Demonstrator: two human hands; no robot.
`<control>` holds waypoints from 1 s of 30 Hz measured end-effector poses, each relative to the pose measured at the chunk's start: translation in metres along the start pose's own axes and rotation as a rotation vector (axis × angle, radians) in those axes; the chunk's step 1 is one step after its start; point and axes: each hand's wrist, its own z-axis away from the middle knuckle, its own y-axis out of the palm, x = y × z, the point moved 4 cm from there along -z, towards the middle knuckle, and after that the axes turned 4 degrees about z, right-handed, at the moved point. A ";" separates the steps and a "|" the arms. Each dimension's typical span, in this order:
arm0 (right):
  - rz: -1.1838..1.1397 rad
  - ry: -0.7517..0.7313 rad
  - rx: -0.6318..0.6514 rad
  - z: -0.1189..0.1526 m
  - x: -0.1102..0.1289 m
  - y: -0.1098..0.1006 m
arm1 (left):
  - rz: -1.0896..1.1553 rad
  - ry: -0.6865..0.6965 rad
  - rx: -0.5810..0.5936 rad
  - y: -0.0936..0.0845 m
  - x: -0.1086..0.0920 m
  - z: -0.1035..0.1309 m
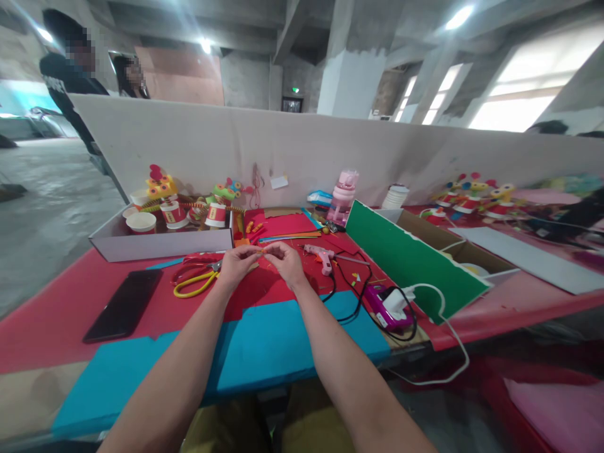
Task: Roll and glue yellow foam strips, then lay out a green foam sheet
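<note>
Over the red table cover, my left hand (238,263) and my right hand (285,261) meet fingertip to fingertip. Between them they pinch a small orange piece (261,251), too small for me to name its kind. Scissors with yellow handles (195,286) lie just left of my left hand, beside red-handled scissors (186,269). To the right of my right hand rests a pink glue gun (323,257) with a black cord. Several small orange and yellow folded paper pieces (255,231) lie beyond my hands.
At the left stand a white box (165,246) with paper-cup figures and a black phone or tablet (123,305). A purple power strip (387,308) with cords lies right, near a green-sided box (410,261). Behind are a pink bottle (343,198) and a white partition (292,148).
</note>
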 end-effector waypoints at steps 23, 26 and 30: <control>-0.194 0.330 -0.011 0.004 -0.013 0.003 | 0.223 -0.233 0.062 0.002 0.010 0.002; -0.195 0.333 -0.067 0.003 -0.013 0.002 | 0.337 -0.275 0.073 0.003 0.012 0.003; -0.215 0.326 -0.109 0.003 -0.012 0.001 | 0.431 -0.246 0.044 0.002 0.009 0.002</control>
